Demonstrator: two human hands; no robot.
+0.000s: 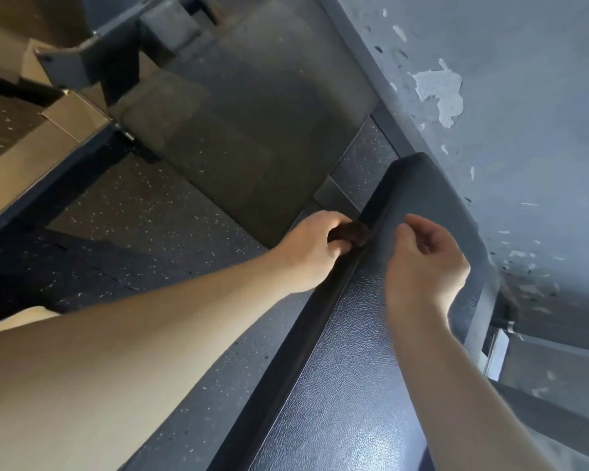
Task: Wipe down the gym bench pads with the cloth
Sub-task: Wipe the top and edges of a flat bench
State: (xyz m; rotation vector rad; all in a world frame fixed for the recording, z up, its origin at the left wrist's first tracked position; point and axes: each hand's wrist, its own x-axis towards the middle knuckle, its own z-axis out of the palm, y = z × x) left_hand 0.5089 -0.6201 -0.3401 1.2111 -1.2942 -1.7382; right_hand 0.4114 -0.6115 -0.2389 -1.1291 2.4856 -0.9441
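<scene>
A long dark textured bench pad (347, 368) runs from the bottom middle up to the wall. My left hand (312, 249) grips a small dark brown cloth (453, 232) bunched in its fingers and holds it against the pad's left side edge near the far end. My right hand (425, 263) hovers over the top of the pad beside it, with loosely curled fingers that hold nothing.
A grey wall (507, 113) with peeling paint stands close behind the pad's far end. Dark speckled rubber flooring (143, 212) lies to the left. A metal machine frame (92, 56) and a grey mat (238, 130) fill the upper left. Bench frame parts (497, 341) show at right.
</scene>
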